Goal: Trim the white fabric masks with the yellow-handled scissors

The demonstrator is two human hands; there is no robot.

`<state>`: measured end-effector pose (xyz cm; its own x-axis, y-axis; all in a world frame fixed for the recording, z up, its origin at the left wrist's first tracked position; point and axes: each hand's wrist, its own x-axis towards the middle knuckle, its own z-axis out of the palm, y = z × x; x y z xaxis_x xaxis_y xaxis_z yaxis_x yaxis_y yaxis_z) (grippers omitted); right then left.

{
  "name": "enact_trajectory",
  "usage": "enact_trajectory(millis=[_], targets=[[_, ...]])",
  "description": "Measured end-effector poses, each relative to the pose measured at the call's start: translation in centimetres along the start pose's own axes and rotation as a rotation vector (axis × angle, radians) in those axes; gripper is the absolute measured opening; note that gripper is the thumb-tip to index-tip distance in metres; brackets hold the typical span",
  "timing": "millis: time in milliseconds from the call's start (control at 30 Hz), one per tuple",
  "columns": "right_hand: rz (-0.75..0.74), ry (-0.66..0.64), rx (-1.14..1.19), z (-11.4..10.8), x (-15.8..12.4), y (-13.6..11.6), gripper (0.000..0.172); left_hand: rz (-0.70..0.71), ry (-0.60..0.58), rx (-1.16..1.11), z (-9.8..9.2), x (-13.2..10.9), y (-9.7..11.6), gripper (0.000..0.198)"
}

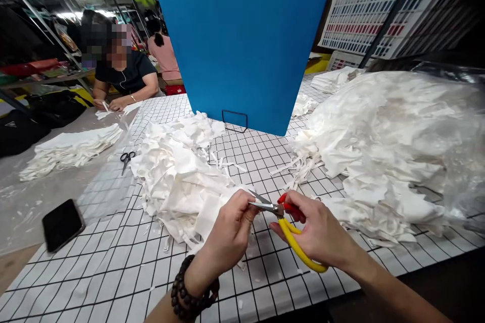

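My right hand (316, 224) grips a pair of scissors (293, 242) with one yellow and one red handle. The blades stand apart and point left, their tips close to the fingers of my left hand (233, 222). That left hand is closed in a pinch on a white cloth piece (208, 209), most of what lies between the fingers being hidden. A heap of white cloth pieces (178, 166) with thin straps spreads just beyond and left of it.
A blue board (246, 35) rises at the back. Right is a larger white cloth pile (379, 136) partly under clear plastic. Left lie a phone (63, 225), small black scissors (126, 160) and stacked white cloth (76, 149). A co-worker (127, 78) handles white cloth at the far left.
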<state>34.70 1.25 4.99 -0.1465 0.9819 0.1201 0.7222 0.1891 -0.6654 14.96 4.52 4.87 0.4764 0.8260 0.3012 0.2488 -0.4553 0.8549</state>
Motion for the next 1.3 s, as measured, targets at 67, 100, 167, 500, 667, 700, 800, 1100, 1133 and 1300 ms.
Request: enact_trajectory(millis=[67,100,167,500,667,700,800,1100,1133,1300], targets=[[0.007,0.007,-0.030,-0.1,-0.3,0.0,0.025,0.005,-0.015,-0.018,0.0,-0.2,0.0,0.019],[0.005,0.011,-0.039,-0.2,-0.4,0.0,0.025,0.006,-0.020,-0.022,0.0,-0.3,0.0,0.019],[-0.006,0.019,-0.050,-0.3,-0.6,0.0,0.026,0.004,-0.031,-0.026,0.1,-0.5,0.1,0.019],[-0.021,0.001,-0.074,-0.2,-0.9,-0.3,0.024,0.010,-0.028,-0.041,0.3,-1.0,0.1,0.019],[-0.011,-0.010,-0.123,0.0,-1.2,0.0,0.029,0.012,-0.045,-0.057,0.3,-1.1,0.3,0.021],[-0.013,-0.004,-0.132,0.0,-1.2,0.0,0.030,0.010,-0.049,-0.060,0.3,-1.1,0.3,0.021],[-0.019,0.021,-0.156,0.2,-1.3,0.1,0.030,0.006,-0.055,-0.069,0.2,-1.1,0.3,0.022],[-0.053,0.024,-0.158,0.5,-1.3,0.1,0.027,-0.021,-0.073,-0.117,0.0,-1.4,0.1,0.023],[-0.062,0.029,-0.164,0.5,-1.2,0.2,0.027,-0.023,-0.074,-0.119,0.0,-1.4,0.1,0.023],[-0.104,0.064,-0.177,0.8,-0.9,0.7,0.024,-0.036,-0.087,-0.135,-0.3,-1.3,0.0,0.023]])
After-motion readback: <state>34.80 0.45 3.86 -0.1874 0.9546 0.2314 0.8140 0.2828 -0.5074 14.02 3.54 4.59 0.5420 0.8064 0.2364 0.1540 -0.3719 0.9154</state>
